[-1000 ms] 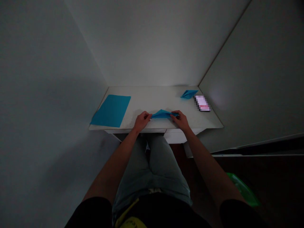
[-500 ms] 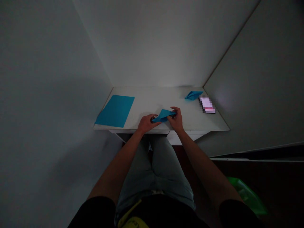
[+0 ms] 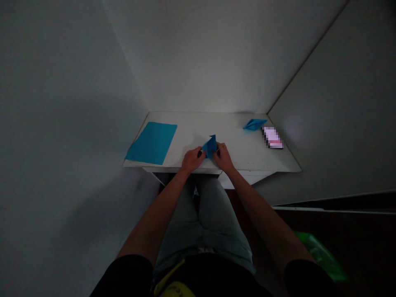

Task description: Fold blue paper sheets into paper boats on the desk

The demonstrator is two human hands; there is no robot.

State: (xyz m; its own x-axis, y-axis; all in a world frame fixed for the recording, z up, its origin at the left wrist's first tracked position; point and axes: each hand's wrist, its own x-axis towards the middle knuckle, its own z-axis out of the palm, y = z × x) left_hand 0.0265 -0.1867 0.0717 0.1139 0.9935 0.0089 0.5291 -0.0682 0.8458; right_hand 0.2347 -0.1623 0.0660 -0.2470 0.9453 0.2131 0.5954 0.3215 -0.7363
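Note:
A folded piece of blue paper (image 3: 210, 145) is held up between my two hands, just above the front part of the white table. My left hand (image 3: 193, 159) grips its left side with the fingers curled in. On the opposite side my right hand (image 3: 224, 157) pinches the paper between thumb and fingers. One pointed corner of the paper sticks up and away from me. The fingertips are partly hidden behind the folds.
Flat blue paper (image 3: 152, 143) lies at the left of the white table (image 3: 198, 123). Toward the back right rests another folded blue paper piece (image 3: 255, 124), beside a phone (image 3: 272, 137) with a lit, blurred screen. Walls enclose the table. A green bag-like thing (image 3: 321, 253) is low at the right.
The folded paper has turned from lying wide between my hands to standing with a corner up. My hands have come closer together, the right one moving left.

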